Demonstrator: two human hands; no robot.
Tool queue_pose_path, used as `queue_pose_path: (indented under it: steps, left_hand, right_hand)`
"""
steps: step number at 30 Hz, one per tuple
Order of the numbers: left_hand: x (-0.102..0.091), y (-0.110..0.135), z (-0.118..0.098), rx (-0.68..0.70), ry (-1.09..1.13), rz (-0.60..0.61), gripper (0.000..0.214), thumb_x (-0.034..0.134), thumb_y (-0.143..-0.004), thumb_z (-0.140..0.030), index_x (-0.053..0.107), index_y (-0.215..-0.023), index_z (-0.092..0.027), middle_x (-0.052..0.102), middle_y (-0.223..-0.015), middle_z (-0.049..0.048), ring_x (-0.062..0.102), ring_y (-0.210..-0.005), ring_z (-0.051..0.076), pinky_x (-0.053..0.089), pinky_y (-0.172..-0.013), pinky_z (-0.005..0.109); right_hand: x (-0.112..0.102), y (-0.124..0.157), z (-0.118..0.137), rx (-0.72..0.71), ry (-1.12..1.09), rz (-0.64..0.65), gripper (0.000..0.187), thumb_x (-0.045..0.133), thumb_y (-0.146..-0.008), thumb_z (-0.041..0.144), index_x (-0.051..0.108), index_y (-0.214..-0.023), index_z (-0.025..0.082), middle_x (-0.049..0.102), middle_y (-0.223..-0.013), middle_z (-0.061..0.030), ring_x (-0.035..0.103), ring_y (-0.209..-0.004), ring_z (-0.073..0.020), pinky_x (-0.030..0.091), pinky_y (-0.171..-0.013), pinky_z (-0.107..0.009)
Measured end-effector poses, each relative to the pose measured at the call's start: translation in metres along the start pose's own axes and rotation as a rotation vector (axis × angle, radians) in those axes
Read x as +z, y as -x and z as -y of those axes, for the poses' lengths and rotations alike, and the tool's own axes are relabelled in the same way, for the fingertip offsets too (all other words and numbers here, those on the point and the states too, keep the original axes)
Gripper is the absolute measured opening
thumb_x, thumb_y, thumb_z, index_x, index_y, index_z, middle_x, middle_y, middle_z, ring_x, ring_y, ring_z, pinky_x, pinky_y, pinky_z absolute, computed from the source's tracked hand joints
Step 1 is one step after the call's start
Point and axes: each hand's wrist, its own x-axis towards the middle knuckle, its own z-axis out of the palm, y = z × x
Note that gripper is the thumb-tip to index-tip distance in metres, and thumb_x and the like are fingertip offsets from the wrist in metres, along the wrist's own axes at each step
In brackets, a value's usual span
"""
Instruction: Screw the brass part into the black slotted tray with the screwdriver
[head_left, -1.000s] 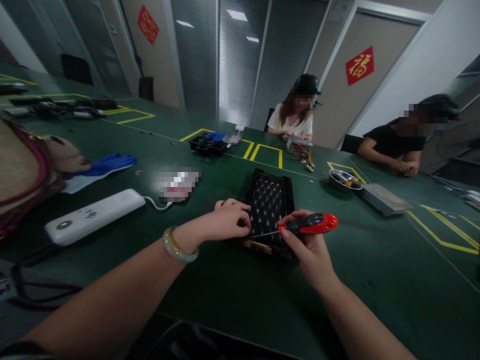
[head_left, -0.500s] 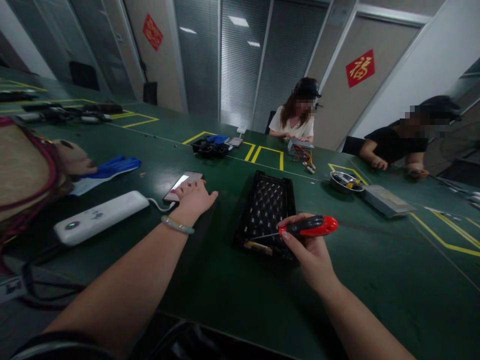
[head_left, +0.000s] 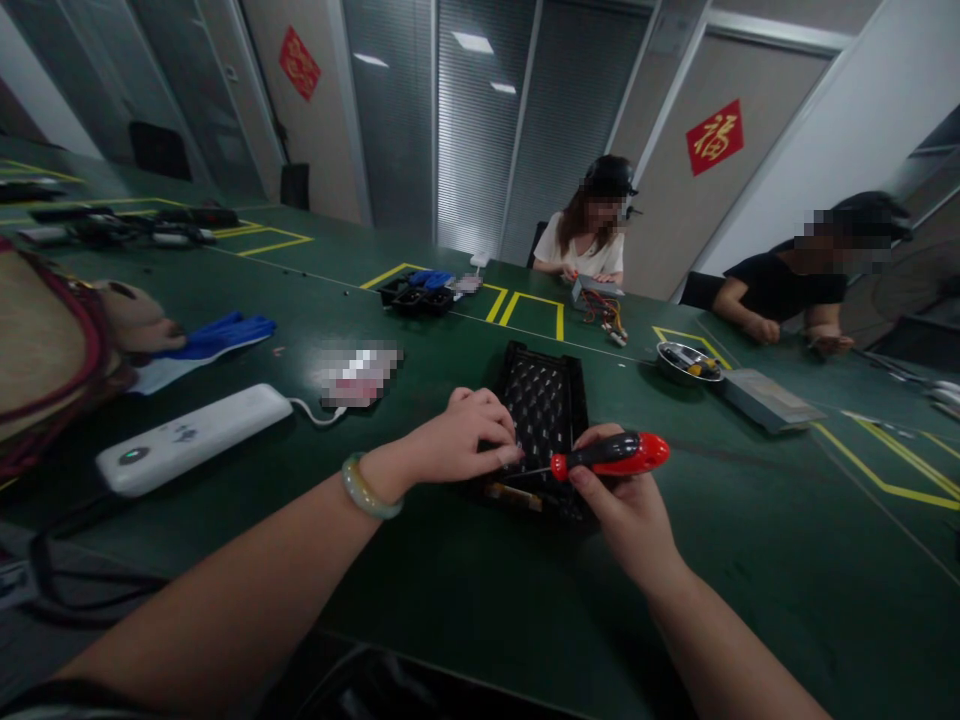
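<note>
A black grille-patterned case (head_left: 541, 405) lies flat on the green table (head_left: 465, 580) in front of me. My left hand (head_left: 457, 440), with a pale bangle on its wrist, rests on the case's near left edge with fingers curled; fingertips pinch at the tip of the screwdriver shaft. My right hand (head_left: 626, 500) grips a red and black screwdriver (head_left: 611, 453), held level, its thin shaft pointing left over the case's near end.
A white power bank (head_left: 191, 437) with a cable and a phone (head_left: 358, 372) lie to the left, blue gloves (head_left: 214, 333) and a tan bag (head_left: 45, 350) beyond. Two other people work across the table; a metal bowl (head_left: 686, 362) and a grey box (head_left: 769, 397) sit on the right.
My left hand left the case, reached out to the phone half a second ago, and has come back to the case's near left edge. The right hand kept the screwdriver almost still.
</note>
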Motion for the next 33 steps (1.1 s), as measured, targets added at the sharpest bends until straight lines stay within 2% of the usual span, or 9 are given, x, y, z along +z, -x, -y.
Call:
queue_pose_path:
  steps: [4, 7, 10, 17, 22, 27, 33]
  left_hand:
    - [0.002, 0.000, -0.004, 0.117, 0.033, 0.108, 0.028, 0.056, -0.099, -0.036, 0.076, -0.083, -0.025, 0.073, -0.091, -0.0008, 0.056, -0.098, 0.019, 0.025, -0.094, 0.040]
    - [0.000, 0.001, 0.000, 0.131, 0.029, 0.155, 0.023, 0.058, -0.095, -0.027, 0.076, -0.081, -0.024, 0.074, -0.086, -0.0019, 0.057, -0.095, 0.019, 0.024, -0.093, 0.039]
    - [-0.002, 0.002, 0.003, 0.126, 0.037, 0.191, 0.020, 0.058, -0.092, -0.024, 0.076, -0.083, -0.025, 0.075, -0.085, -0.0023, 0.058, -0.093, 0.019, 0.025, -0.093, 0.038]
    - [-0.003, 0.005, 0.006, 0.111, 0.078, 0.229, 0.022, 0.059, -0.087, -0.018, 0.077, -0.096, -0.027, 0.076, -0.092, -0.0032, 0.061, -0.094, 0.018, 0.026, -0.096, 0.037]
    - [-0.002, 0.005, 0.007, 0.112, 0.092, 0.247, 0.025, 0.057, -0.085, -0.016, 0.077, -0.097, -0.027, 0.077, -0.094, -0.0025, 0.062, -0.093, 0.018, 0.025, -0.097, 0.037]
    - [-0.003, 0.004, 0.006, 0.103, 0.090, 0.254, 0.027, 0.057, -0.084, -0.016, 0.076, -0.100, -0.027, 0.076, -0.094, -0.0027, 0.062, -0.095, 0.018, 0.026, -0.098, 0.037]
    - [-0.005, 0.004, 0.004, 0.086, 0.146, 0.274, 0.040, 0.056, -0.082, -0.014, 0.071, -0.117, -0.028, 0.075, -0.109, -0.0013, 0.064, -0.103, 0.019, 0.027, -0.103, 0.036]
  right_hand:
    - [-0.001, 0.001, -0.001, 0.087, -0.012, -0.014, 0.029, 0.076, -0.084, 0.037, 0.063, -0.109, 0.030, 0.061, -0.099, 0.0010, 0.062, -0.091, -0.0161, 0.051, -0.084, -0.033]
    - [-0.001, 0.002, -0.005, 0.122, -0.035, -0.035, 0.046, 0.077, -0.084, 0.037, 0.057, -0.126, 0.033, 0.064, -0.106, -0.0004, 0.065, -0.096, -0.0185, 0.052, -0.091, -0.039]
    - [-0.002, 0.004, -0.006, 0.101, -0.034, -0.027, 0.051, 0.074, -0.087, 0.037, 0.051, -0.133, 0.035, 0.063, -0.108, -0.0012, 0.063, -0.098, -0.0192, 0.050, -0.094, -0.042]
    - [0.000, 0.005, -0.003, 0.024, 0.010, -0.017, 0.039, 0.073, -0.087, 0.033, 0.051, -0.119, 0.034, 0.056, -0.108, 0.0000, 0.058, -0.099, -0.0183, 0.050, -0.089, -0.039]
    - [-0.002, 0.000, -0.004, 0.019, 0.097, -0.053, 0.037, 0.079, -0.081, 0.033, 0.054, -0.108, 0.030, 0.060, -0.099, 0.0007, 0.062, -0.092, -0.0193, 0.049, -0.089, -0.042]
    - [-0.003, 0.002, -0.005, 0.061, 0.067, -0.052, 0.048, 0.077, -0.083, 0.031, 0.046, -0.120, 0.030, 0.064, -0.106, -0.0027, 0.065, -0.098, -0.0219, 0.052, -0.091, -0.045]
    - [-0.001, 0.006, 0.000, -0.005, -0.074, 0.013, 0.040, 0.074, -0.085, 0.023, 0.041, -0.106, 0.031, 0.059, -0.102, 0.0003, 0.062, -0.094, -0.0189, 0.051, -0.086, -0.041]
